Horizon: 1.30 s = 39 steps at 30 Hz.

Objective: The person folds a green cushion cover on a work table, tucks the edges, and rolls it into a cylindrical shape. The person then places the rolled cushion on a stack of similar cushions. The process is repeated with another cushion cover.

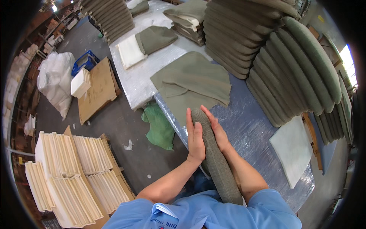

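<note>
Blue-grey, plastic-covered worktable (249, 128); leaning stack of rounded grey-green fabric cushions (293, 72) at right.
Loose grey-green fabric sheet (171, 80), partly folded over, lies on the table beyond the hands; held cushion (221, 164), flat, grey-green and fabric-covered, stands on edge before the torso, far end between the palms; left hand (196, 141) and right hand (218, 135) press its opposite faces, fingers extended, grip filled by its thickness.

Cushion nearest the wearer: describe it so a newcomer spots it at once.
Find the big plastic-covered table, then its near edge by the blue shirt. There a long grey-green cushion points from the shirt toward the loose cloth. Unlike the stacked cushions at right, it is alone, between left grip and right grip.
</note>
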Each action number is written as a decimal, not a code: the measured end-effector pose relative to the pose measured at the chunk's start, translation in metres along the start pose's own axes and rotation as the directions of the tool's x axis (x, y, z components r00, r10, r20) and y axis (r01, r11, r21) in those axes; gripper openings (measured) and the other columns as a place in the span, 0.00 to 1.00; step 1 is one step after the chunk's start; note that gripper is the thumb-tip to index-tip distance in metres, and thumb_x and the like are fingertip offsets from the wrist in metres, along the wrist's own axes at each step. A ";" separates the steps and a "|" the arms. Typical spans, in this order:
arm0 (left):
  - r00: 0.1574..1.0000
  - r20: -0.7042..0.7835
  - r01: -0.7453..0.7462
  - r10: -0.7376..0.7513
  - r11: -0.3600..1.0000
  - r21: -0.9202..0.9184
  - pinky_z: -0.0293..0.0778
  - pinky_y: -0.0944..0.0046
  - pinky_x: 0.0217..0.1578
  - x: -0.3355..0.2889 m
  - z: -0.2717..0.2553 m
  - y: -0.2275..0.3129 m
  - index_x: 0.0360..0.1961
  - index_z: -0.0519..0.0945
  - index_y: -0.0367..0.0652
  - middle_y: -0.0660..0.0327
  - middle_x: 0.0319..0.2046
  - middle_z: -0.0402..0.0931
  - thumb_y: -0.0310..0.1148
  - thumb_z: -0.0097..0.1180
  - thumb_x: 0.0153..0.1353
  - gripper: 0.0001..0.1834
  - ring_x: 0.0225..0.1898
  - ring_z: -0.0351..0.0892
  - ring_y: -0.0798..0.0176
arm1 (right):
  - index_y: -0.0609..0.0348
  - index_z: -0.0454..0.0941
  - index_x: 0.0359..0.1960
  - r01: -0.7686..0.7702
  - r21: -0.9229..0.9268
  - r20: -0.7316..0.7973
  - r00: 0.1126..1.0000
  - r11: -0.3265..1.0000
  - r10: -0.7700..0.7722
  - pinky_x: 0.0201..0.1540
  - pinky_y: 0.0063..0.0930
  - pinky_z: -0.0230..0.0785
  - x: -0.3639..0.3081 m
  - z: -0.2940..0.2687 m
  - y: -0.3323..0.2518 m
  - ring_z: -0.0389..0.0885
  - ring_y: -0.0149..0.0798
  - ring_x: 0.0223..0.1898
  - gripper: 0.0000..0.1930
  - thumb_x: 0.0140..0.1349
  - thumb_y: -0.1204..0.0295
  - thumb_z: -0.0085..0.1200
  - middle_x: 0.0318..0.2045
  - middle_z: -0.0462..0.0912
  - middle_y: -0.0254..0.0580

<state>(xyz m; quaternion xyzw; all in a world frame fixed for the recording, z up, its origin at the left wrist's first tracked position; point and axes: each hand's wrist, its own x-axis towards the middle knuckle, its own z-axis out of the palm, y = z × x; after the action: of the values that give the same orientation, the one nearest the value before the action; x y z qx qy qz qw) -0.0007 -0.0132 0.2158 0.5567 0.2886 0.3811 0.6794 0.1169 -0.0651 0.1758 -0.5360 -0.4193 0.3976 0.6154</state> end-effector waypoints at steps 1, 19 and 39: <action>1.000 -0.004 -0.010 0.010 1.000 0.028 0.48 0.55 0.80 0.002 0.002 -0.002 0.84 0.42 0.36 0.47 0.83 0.45 0.46 0.39 0.84 0.39 0.83 0.47 0.51 | 0.55 0.54 0.84 0.002 0.008 -0.002 1.000 1.000 -0.002 0.83 0.43 0.42 0.002 0.002 0.007 0.53 0.44 0.82 0.49 0.77 0.29 0.26 0.81 0.58 0.49; 0.997 0.064 -0.040 0.042 0.999 -0.035 0.44 0.53 0.80 -0.056 0.002 0.000 0.85 0.36 0.40 0.46 0.84 0.38 0.38 0.45 0.79 0.44 0.84 0.41 0.50 | 0.53 0.45 0.86 -0.081 0.033 -0.006 0.997 0.996 0.081 0.85 0.45 0.36 -0.083 0.006 -0.017 0.43 0.48 0.85 0.52 0.74 0.27 0.29 0.85 0.47 0.47; 0.871 0.464 0.345 -0.161 0.873 -0.344 0.39 0.57 0.82 -0.083 -0.005 -0.022 0.86 0.38 0.41 0.53 0.86 0.36 0.56 0.24 0.86 0.40 0.85 0.37 0.55 | 0.57 0.49 0.85 0.003 -0.130 -0.398 0.916 0.992 -0.055 0.85 0.41 0.33 -0.119 0.020 -0.043 0.43 0.46 0.85 0.42 0.82 0.38 0.24 0.85 0.49 0.48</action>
<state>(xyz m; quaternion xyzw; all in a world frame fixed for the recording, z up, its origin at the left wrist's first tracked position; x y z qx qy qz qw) -0.0451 -0.0821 0.1911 0.4238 0.1190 0.2097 0.8731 0.0602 -0.1749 0.2098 -0.6376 -0.3166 0.2431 0.6589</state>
